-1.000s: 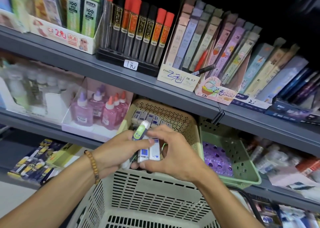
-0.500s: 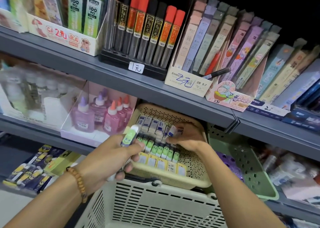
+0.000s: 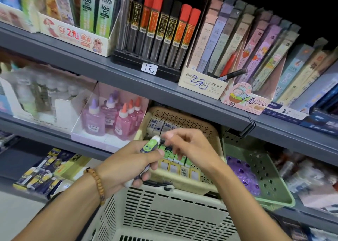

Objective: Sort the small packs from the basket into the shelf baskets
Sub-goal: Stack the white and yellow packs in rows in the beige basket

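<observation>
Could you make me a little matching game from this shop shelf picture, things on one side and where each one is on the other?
Things:
1. green pack
2. glue bottles
3. purple items
4. red-capped tubes

Places:
A. in the green shelf basket
B. gripped in the left hand
C. upright in a black stand on the upper shelf
D. in a white tray left of the beige shelf basket

Pairs: 1-B, 2-D, 3-A, 4-C
</observation>
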The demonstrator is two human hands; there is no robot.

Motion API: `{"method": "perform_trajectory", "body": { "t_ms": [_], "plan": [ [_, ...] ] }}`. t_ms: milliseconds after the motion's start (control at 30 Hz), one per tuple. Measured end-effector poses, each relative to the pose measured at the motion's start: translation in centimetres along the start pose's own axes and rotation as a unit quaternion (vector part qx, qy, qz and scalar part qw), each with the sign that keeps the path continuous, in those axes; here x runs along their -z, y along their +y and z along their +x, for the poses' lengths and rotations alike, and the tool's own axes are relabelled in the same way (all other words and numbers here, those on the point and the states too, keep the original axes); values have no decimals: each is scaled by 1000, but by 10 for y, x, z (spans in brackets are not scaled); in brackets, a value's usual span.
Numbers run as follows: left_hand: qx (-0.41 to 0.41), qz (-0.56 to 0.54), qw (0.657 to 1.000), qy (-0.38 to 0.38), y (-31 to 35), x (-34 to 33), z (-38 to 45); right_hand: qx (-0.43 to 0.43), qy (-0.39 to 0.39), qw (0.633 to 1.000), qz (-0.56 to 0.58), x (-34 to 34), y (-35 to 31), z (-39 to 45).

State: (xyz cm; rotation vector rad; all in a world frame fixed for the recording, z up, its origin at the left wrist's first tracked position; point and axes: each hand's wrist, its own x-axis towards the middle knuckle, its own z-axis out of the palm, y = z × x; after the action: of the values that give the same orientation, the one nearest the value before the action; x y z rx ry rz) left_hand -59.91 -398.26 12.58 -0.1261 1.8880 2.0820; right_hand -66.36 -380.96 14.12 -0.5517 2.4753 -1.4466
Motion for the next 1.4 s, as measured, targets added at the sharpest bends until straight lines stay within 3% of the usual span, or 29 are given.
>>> {"method": "perform_trajectory", "body": {
  "t_ms": [100, 233, 467, 600, 733, 1033, 1167, 1300, 1400],
  "plan": [
    [2, 18, 1000, -13, 0, -2, 0, 36, -53, 996, 59, -15, -16, -9],
    [-13, 0, 1000, 7, 3, 2, 1, 10, -43, 995, 91, -6, -24, -10],
    [2, -71, 997, 16, 2, -5, 5, 55, -79, 995, -6, 1, -21, -7],
    [5, -210, 978, 5, 8, -2, 3, -43, 11, 999, 23, 16, 4, -2],
    [-14, -250, 968, 15, 7, 4, -1, -150, 105, 983, 5, 26, 38, 6],
    [-41, -195, 975, 99, 1, -2, -3, -225, 57, 973, -1, -4, 57, 38],
    [-27, -180, 978, 99, 1, -2, -4, -142, 81, 984, -72, -6, 40, 23],
    [-14, -158, 984, 76, 2, -2, -3, -25, 16, 997, 74, -10, 9, -1],
    [-24, -126, 991, 48, 3, -1, -3, 5, -19, 999, 50, -16, -5, -8]
  ]
}}
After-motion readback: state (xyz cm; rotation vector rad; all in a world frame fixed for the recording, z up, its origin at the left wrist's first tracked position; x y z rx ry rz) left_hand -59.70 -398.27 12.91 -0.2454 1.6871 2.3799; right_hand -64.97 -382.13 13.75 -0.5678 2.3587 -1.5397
